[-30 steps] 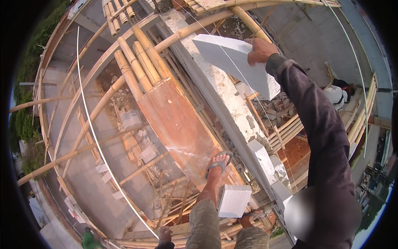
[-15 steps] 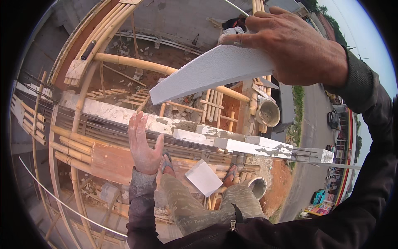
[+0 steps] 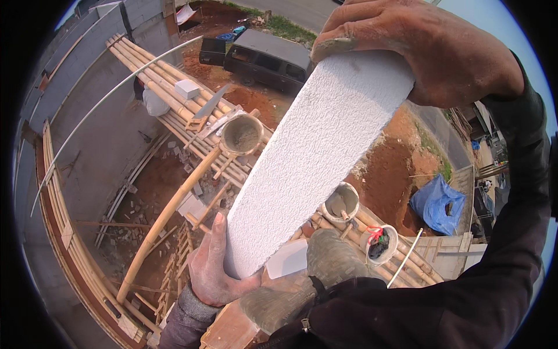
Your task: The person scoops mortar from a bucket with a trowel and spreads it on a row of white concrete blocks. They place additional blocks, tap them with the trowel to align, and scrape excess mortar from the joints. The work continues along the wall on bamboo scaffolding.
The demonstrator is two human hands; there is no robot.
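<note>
A long white aerated concrete block (image 3: 319, 151) slants across the middle of the view, held up between both hands. My right hand (image 3: 421, 49) is closed over its upper far end, fingers curled around the edge. At the lower near end, my left hand (image 3: 218, 264) cups the corner, with the thumb up along the side; part of that palm is hidden by the block. A second white block (image 3: 289, 259) lies beside my knee, partly covered by the held one.
Bamboo poles (image 3: 168, 96) form the scaffold, carrying a handsaw (image 3: 210, 106), a small white block (image 3: 187, 89) and a mortar bucket (image 3: 222, 139). Two more buckets stand right: one with grey mortar (image 3: 328, 218), one with red-handled items (image 3: 396, 238). Below are a dark van (image 3: 261, 58) and blue tarp (image 3: 439, 200).
My left hand, empty and spread before, has taken hold of the block's lower end. The block now shows its broad face and tilts more steeply. The view has turned away from the block wall.
</note>
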